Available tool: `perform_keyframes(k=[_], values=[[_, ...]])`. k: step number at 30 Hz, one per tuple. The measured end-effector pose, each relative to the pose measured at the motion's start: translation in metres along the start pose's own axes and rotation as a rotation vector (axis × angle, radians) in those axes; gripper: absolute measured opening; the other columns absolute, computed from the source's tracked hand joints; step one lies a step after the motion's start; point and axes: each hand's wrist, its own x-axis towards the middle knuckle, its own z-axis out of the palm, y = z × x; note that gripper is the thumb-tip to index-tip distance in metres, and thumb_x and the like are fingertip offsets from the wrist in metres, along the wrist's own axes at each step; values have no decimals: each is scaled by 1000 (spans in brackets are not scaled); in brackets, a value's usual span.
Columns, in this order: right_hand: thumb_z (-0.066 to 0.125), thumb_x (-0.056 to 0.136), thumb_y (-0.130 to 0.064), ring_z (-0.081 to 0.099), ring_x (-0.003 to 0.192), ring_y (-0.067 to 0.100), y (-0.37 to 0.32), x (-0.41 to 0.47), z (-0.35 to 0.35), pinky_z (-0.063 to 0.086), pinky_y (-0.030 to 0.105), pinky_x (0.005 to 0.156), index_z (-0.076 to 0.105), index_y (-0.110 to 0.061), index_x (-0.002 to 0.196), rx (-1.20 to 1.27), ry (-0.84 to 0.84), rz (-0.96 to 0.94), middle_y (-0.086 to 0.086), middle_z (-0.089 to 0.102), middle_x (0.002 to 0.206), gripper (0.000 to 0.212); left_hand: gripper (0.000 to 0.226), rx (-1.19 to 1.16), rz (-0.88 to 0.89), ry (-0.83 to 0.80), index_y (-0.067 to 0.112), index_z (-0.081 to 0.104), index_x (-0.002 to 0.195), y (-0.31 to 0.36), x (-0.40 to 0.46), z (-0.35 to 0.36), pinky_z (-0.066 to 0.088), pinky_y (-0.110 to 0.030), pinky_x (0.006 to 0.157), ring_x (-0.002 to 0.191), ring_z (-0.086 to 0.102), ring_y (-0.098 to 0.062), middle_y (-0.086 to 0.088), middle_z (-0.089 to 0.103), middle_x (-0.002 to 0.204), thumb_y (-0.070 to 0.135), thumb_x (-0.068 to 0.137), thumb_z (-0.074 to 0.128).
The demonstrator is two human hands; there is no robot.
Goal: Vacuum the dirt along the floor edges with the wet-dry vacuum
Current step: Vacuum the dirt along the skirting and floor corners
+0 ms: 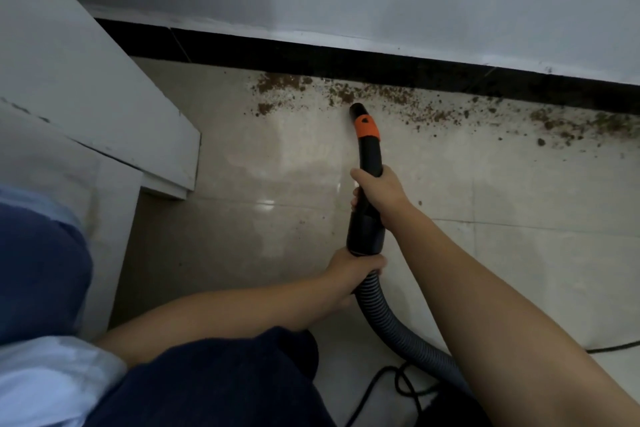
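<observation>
Both hands grip the vacuum: right hand (375, 189) fingers wrap the black wand (369, 152), left hand (353, 270) fingers clasp the hose (388, 319) cuff. Dirt (398, 97) lies beyond the fingers along the baseboard (311, 55); keep the nozzle (356, 111) low, sweeping slowly sideways.

One head-worn wide-angle view, looking forward and steeply down, close over both forearms, facing the floor (277, 156) edge where it meets the black skirting (346, 55), frame tilted

hose (398, 322) cut off below — dirt (571, 120) rightward
</observation>
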Motion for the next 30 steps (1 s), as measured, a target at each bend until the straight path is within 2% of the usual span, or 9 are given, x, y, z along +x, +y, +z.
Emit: perform_keyframes(k=[6, 13, 21, 26, 30], values=[[57, 89, -13, 50, 50, 21, -14, 12, 9, 48, 32, 52, 46, -9, 107, -13, -4, -11, 9, 52, 65, 22, 11, -45, -1, 13, 8, 57, 73, 13, 7, 0, 47, -27, 60, 62, 55, -18, -6, 57, 68, 4, 80, 65], [56, 90, -12, 48, 48, 20, -38, 24, 8, 46, 30, 48, 44, -8, 109, 4, 0, 2, 9, 50, 65, 23, 8, -51, 4, -17, 7, 58, 81, 39, 16, -2, 46, -32, 68, 65, 55, -18, -5, 58, 70, 7, 80, 66], [56, 90, -11, 48, 48, 20, -51, 31, 15, 47, 28, 46, 44, -8, 105, -54, -51, -25, 9, 49, 65, 20, 10, -161, -1, -48, 7, 56, 84, 53, 16, -3, 44, -23, 54, 60, 54, -14, -4, 56, 69, 4, 83, 65], [57, 89, -12, 48, 47, 19, -56, 31, 17, 48, 27, 45, 46, -8, 103, -114, -114, -24, 8, 49, 64, 17, 11, -189, -9, -63, 11, 56, 81, 56, 12, -1, 44, -25, 56, 63, 54, -15, -3, 56, 70, 6, 84, 65], [57, 90, -12, 48, 48, 20, -55, 27, 6, 47, 29, 47, 46, -7, 106, -96, -88, 6, 9, 49, 65, 20, 10, -171, -13, -93, 9, 56, 89, 53, 7, 5, 44, -24, 56, 63, 54, -13, -2, 56, 72, 7, 85, 65]])
